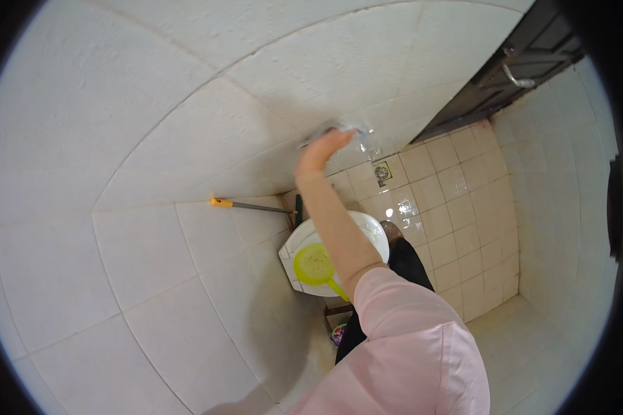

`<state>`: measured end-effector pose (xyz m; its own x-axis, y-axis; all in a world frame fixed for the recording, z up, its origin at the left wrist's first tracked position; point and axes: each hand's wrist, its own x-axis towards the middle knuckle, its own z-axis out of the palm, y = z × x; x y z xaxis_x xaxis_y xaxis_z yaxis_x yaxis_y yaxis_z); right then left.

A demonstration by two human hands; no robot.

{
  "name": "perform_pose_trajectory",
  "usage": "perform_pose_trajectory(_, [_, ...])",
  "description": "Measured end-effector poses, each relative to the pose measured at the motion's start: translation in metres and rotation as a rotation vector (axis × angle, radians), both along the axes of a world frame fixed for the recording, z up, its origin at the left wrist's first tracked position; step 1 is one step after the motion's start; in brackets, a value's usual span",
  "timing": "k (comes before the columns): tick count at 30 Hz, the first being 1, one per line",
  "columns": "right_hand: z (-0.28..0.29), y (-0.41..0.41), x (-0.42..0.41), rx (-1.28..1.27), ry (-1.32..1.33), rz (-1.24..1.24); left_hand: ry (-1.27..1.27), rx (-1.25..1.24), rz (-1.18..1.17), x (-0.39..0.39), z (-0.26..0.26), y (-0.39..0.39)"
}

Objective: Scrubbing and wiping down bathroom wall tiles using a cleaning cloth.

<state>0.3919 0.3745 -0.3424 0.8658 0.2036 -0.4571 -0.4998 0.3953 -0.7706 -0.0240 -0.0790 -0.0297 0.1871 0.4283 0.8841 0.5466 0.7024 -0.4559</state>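
Observation:
My right hand (328,145) reaches across to the low part of the white tiled wall (270,119), its back towards me. A blurred grey-white thing (354,127) shows at its fingers, pressed to the wall; motion hides what it is, and most of the fingers are out of sight. Wet glints surround that spot. Beneath my forearm is a white toilet (369,223), and a yellow-green dipper (311,264) with a handle lies on top of it. My left hand is out of view.
A brush with a grey-and-yellow handle (254,206) leans in the corner beside the toilet. A square floor drain (382,173) sits in the wet tiled floor (446,192). At the upper right stands a dark door (529,57) with a metal handle (516,78). My shoe (391,231) is beside the toilet.

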Motion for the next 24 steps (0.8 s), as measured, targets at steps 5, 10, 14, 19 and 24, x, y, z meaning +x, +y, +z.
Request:
perform_pose_trajectory(5, [0.093,-0.013,-0.019,-0.129,-0.555,0.081,0.026,-0.022,-0.051,0.007,0.0,0.008])
perform_pose_trajectory(10, [-0.02,0.013,-0.005,-0.16,-0.075,-0.099,0.048,-0.046,-0.058,0.017,-0.003,0.016])
perform_pose_trajectory(14, [-0.093,0.024,-0.004,-0.05,0.567,-0.08,0.062,-0.064,-0.044,-0.001,-0.006,0.011])
perform_pose_trajectory(19, [-0.083,0.016,0.04,0.176,0.464,-0.193,0.094,-0.057,0.008,0.013,0.004,0.015])
perform_pose_trajectory(24, [0.022,0.004,0.07,-0.127,-0.248,-0.271,0.075,-0.067,0.014,-0.001,0.001,0.007])
